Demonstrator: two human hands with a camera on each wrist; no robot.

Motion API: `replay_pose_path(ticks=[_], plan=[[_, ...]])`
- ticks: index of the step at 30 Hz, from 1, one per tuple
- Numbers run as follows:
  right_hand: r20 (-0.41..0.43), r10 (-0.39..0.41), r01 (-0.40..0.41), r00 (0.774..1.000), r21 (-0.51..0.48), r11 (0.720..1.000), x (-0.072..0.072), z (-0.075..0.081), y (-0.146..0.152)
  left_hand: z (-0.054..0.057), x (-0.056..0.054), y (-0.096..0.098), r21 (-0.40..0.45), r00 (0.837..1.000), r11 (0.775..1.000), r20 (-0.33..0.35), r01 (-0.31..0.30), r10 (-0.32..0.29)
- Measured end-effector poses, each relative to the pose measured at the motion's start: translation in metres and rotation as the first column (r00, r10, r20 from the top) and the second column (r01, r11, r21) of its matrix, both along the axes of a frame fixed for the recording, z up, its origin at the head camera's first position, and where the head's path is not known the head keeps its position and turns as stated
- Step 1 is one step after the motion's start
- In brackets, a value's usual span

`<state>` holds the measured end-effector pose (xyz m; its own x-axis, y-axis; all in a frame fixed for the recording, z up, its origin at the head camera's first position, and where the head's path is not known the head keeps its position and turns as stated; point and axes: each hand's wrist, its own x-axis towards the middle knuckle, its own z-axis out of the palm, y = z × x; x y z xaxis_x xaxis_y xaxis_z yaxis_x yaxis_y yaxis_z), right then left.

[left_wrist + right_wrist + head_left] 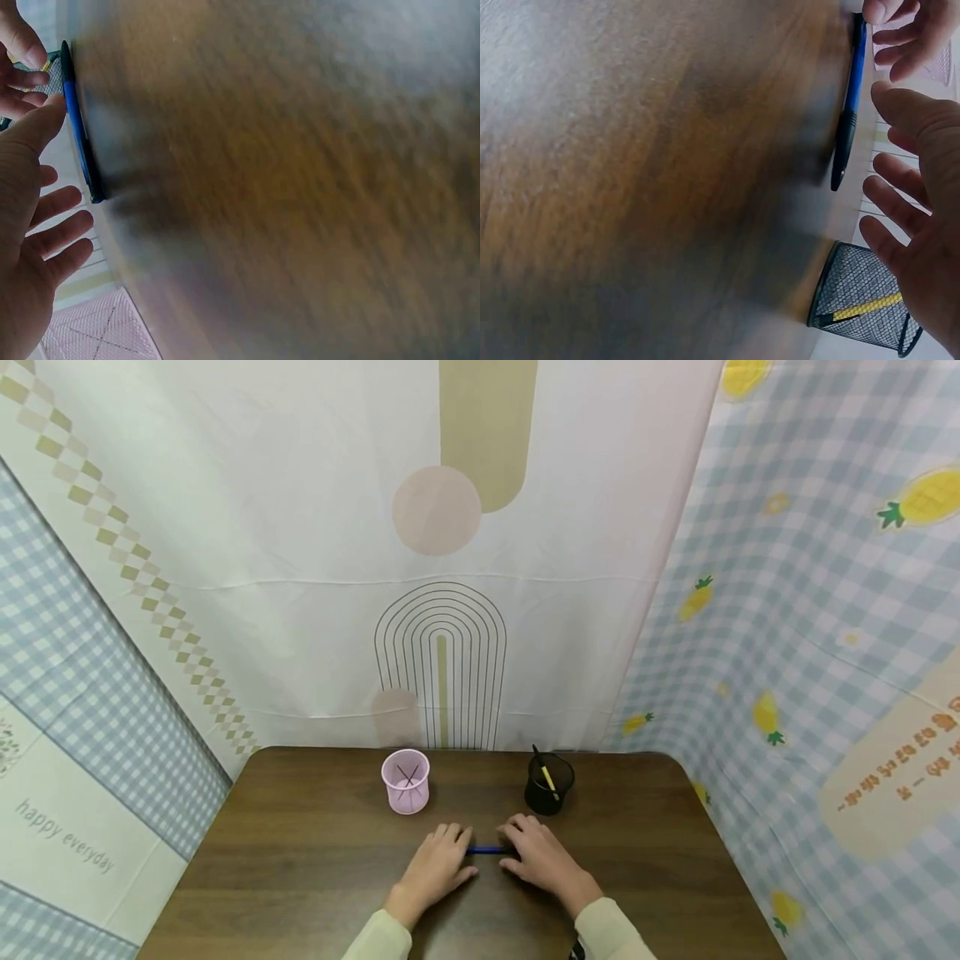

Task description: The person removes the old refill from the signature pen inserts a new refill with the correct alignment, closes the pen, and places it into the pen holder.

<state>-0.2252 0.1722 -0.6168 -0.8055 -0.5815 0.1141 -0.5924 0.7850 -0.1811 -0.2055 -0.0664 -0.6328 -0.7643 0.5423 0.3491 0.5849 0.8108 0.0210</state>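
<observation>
A blue pen (486, 851) with black ends lies across the dark wooden table, its middle showing between the two hands. The left hand (438, 862) is at the pen's left end, palm down, fingers loosely bent. At the other end the right hand (542, 857) mirrors it. In the left wrist view, the left hand's fingers (64, 231) are spread beside the pen (79, 127) and not wrapped round it. The right wrist view likewise has the right hand (922, 187) with fingers apart next to the pen (851, 90). Whether any fingertip touches it I cannot tell.
Behind the left hand stands a pink mesh pen holder (408, 800). A black mesh pen holder (542, 802), with a yellow and black pen (547, 772) leaning in it, is behind the right hand. Patterned cloths (315, 652) hang round the table (300, 860).
</observation>
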Motion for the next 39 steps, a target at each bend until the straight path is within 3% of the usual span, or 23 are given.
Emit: replay_pose_path(ticks=[9,14,24,31,39], plan=[[-0.018,0.012,-0.012,1.000,0.006,1.000,-0.001,-0.006,-0.003,-0.008,-0.003,0.005,-0.005,0.999,1.000,-0.033,0.017,-0.017],[-0.052,0.021,-0.021,0.998,0.001,1.000,-0.001,-0.012,-0.005,-0.010,-0.004,0.007,0.024,0.998,1.000,-0.062,0.008,-0.007],[-0.040,-0.007,0.009,0.999,0.034,0.999,-0.003,-0.014,-0.008,-0.010,-0.005,0.012,0.073,0.996,0.997,-0.084,0.030,-0.024],[-0.096,0.001,0.002,0.995,0.035,0.999,-0.004,-0.018,-0.011,-0.012,-0.006,0.014,0.104,0.988,0.993,-0.153,0.053,-0.037],[-0.075,-0.020,0.023,0.997,0.043,0.999,-0.004,-0.019,-0.015,-0.013,-0.006,0.018,0.105,0.998,0.994,-0.061,0.015,-0.009]])
